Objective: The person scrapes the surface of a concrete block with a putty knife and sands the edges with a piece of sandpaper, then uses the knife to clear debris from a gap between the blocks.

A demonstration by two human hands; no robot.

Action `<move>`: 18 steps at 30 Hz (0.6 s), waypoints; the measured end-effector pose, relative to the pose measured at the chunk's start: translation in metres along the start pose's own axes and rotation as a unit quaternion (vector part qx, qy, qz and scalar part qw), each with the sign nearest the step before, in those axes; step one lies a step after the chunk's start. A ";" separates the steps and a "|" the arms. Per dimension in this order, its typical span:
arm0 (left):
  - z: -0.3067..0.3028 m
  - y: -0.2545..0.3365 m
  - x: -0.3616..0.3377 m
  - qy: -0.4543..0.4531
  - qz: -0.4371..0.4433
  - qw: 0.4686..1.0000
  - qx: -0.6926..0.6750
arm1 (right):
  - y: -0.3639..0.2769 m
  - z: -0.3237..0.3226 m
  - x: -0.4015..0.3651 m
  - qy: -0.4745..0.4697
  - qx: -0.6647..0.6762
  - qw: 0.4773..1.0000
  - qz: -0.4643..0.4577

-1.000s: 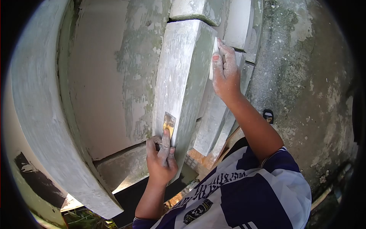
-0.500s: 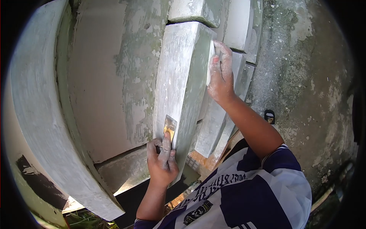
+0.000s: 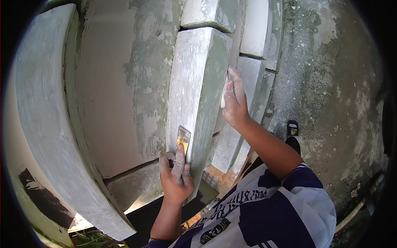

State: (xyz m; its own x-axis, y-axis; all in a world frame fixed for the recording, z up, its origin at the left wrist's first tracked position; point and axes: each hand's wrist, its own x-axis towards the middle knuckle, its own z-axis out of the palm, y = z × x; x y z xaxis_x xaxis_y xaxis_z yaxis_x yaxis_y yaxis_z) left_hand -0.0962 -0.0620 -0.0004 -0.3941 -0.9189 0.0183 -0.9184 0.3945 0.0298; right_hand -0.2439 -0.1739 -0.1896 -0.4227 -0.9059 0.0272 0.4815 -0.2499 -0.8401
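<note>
A long block-shaped ledge, streaked white and grey-green, runs down the middle of the view. Low on its front face, my left hand is closed round a putty knife with a short metal blade, yellowish near the fingers; the blade lies along the face. On the ledge's right side, my right hand presses a thin white sheet with its fingers stretched along it. Most of that sheet is hidden behind the fingers, and its kind cannot be made out. White dust coats both hands.
A curved grey-white ledge stands at the left. Between the ledges is a patchy, partly scraped wall. More whitish blocks continue at upper right. A foot in a dark sandal rests on the stained concrete ground.
My right hand has slid down along the ledge's side toward my body, with the white sheet. The left hand and the putty knife have stayed nearly in place.
</note>
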 end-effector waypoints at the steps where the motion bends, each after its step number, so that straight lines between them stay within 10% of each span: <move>1: 0.000 0.000 -0.001 0.001 0.000 1.000 0.000 | -0.001 -0.003 0.020 0.010 0.007 1.000 0.002; 13: 0.001 -0.002 0.003 0.028 0.012 0.999 -0.012 | -0.014 -0.001 -0.014 0.039 -0.178 0.950 -0.252; 18: 0.000 0.001 0.003 0.025 -0.001 1.000 -0.015 | -0.043 -0.017 0.061 0.077 -0.335 0.924 -0.168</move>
State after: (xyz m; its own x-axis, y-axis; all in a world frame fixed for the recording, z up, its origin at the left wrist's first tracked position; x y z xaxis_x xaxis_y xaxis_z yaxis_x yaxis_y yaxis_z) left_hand -0.0979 -0.0647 -0.0005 -0.3893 -0.9186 0.0674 -0.9175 0.3932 0.0600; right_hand -0.3032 -0.2128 -0.1608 -0.5912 -0.7430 0.3138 -0.2581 -0.1943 -0.9464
